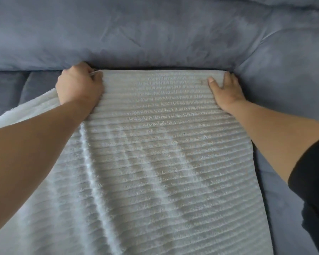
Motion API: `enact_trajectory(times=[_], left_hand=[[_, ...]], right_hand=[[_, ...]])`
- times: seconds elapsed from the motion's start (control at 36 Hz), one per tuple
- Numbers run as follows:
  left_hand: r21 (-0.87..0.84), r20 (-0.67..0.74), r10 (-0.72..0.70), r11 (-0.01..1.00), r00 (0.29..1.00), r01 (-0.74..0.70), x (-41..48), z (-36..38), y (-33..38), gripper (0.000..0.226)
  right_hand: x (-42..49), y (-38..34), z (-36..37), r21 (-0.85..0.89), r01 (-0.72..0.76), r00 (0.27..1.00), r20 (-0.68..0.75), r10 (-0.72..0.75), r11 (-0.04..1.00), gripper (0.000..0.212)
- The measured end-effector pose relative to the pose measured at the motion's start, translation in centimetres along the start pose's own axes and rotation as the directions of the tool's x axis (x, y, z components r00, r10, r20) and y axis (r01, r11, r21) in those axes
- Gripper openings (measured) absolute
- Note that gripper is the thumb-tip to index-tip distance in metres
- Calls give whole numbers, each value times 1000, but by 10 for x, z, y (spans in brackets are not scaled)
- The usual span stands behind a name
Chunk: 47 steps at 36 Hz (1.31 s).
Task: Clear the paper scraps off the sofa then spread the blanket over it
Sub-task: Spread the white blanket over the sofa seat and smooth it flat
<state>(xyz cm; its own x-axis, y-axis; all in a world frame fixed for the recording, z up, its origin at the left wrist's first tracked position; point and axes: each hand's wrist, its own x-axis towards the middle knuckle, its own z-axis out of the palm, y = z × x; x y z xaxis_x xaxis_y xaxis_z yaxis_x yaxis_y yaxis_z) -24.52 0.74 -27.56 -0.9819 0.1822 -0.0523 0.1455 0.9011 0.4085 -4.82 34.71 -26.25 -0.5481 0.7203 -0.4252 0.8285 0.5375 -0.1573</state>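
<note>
A pale ribbed fleece blanket (pixel 155 144) lies over the seat of the blue-grey sofa (pixel 291 92), its far edge up against the back cushions. My left hand (pixel 79 85) grips the blanket's far left part, fingers curled into the cloth. At the far right corner my right hand (pixel 225 89) lies on the blanket, thumb flat on top and fingers over its edge towards the sofa. Long creases run down the blanket's middle. No paper scraps show in this view.
The sofa's back cushions (pixel 136 34) fill the top of the view. Bare seat cushion shows at the left (pixel 7 89) and along the right side (pixel 284 208). A fold of the blanket bunches out to the left under my left forearm.
</note>
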Motion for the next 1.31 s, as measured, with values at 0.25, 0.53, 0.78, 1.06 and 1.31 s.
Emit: enact_trajectory(times=[0.25, 0.53, 0.78, 1.06, 1.31], left_hand=[[16, -20, 3, 1000, 1000, -2, -4, -3, 2, 34], [138, 79, -44, 990, 996, 32, -10, -10, 15, 38], [105, 139, 308, 940, 941, -323, -146, -34, 53, 59], [254, 296, 359, 864, 885, -435, -214, 9, 30, 67], [297, 350, 286, 869, 892, -395, -211, -17, 6, 71]], right_hand=[[1, 2, 10, 53, 22, 995, -98, -17, 998, 102], [10, 16, 10, -15, 105, 993, -48, -106, 994, 100], [-101, -36, 18, -93, 396, 841, -363, -402, 913, 61], [-191, 16, 85, -192, 630, 751, -97, -653, 753, 71], [-140, 124, 48, -7, 203, 979, -10, -204, 979, 92]])
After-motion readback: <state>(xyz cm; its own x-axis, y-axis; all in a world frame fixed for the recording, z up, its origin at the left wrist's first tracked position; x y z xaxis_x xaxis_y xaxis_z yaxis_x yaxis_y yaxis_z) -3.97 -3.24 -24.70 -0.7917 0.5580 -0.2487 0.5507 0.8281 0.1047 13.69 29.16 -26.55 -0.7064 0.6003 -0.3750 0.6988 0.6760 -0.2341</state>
